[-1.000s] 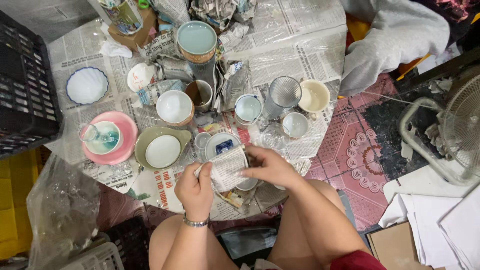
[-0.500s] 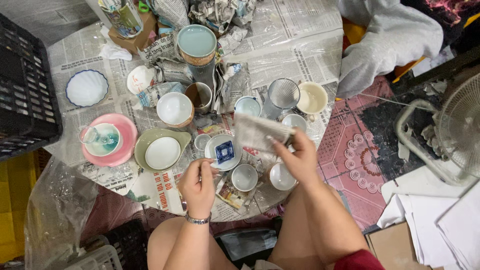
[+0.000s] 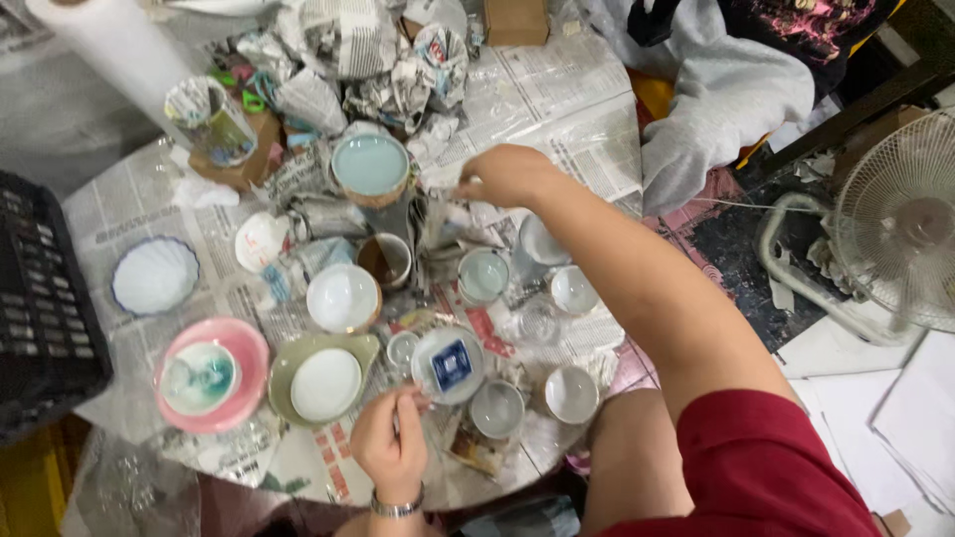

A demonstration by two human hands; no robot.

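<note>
My left hand (image 3: 390, 445) pinches the rim of a small white dish with a blue square (image 3: 450, 364) near the table's front edge. My right hand (image 3: 509, 175) reaches far across the table, its fingers closed on a crumpled sheet of newspaper (image 3: 443, 189) beside a tall cup with a pale teal top (image 3: 370, 166). My right forearm crosses over a glass and several small cups. Small white bowls (image 3: 570, 394) and a grey cup (image 3: 496, 409) stand close to my left hand.
Newspaper covers the table. A pink plate with a teal cup (image 3: 204, 376), a green dish (image 3: 320, 380) and a scalloped white bowl (image 3: 155, 275) sit at left. A black crate (image 3: 40, 318) stands at far left, a white fan (image 3: 900, 224) at right, crumpled newspaper bundles (image 3: 348, 45) at back.
My right hand has lifted the paper away from the dish and carried it to the back of the table. The blue-square dish is now uncovered. My left hand stays at the dish.
</note>
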